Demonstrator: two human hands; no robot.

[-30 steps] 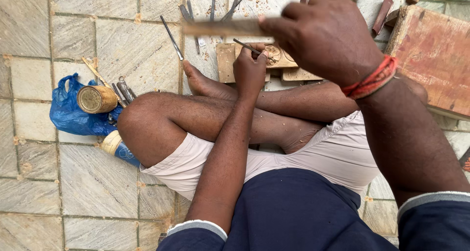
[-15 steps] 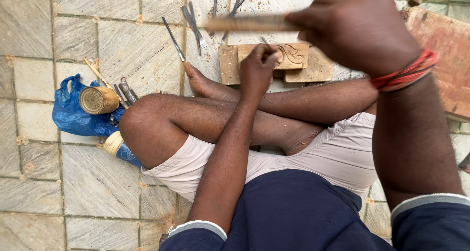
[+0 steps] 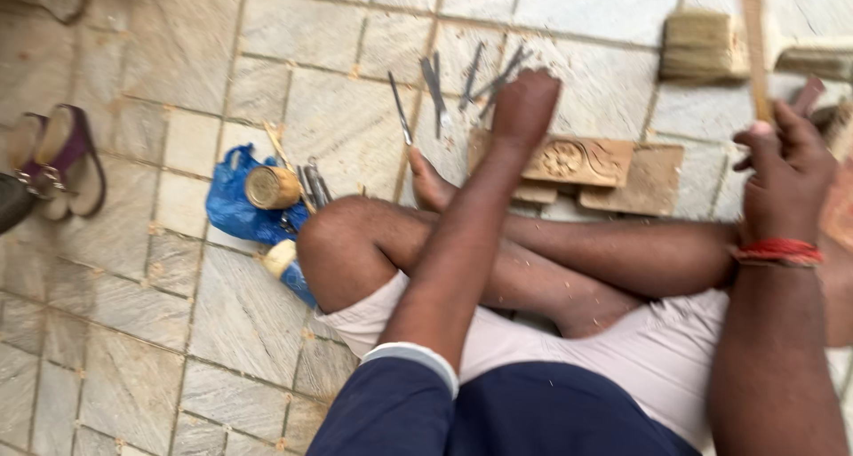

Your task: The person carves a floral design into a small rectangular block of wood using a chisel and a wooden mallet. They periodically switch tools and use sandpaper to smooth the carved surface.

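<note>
Carved wood panel (image 3: 577,160), floor-laid: my left hand (image 3: 526,108) fists down on it (tool hidden), right hand (image 3: 782,189) fingers wrapped around wooden stick (image 3: 755,47); I strike squarely, lightly.

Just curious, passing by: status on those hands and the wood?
Left hand fisted at carved wood panel. Right hand gripping wooden stick, raised. Loose chisels on tiles beside.

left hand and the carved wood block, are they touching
Cannot tell. In the head view the left hand is a closed fist that overlaps the near edge of the carved wood block, but motion blur hides any contact or gap.
</note>
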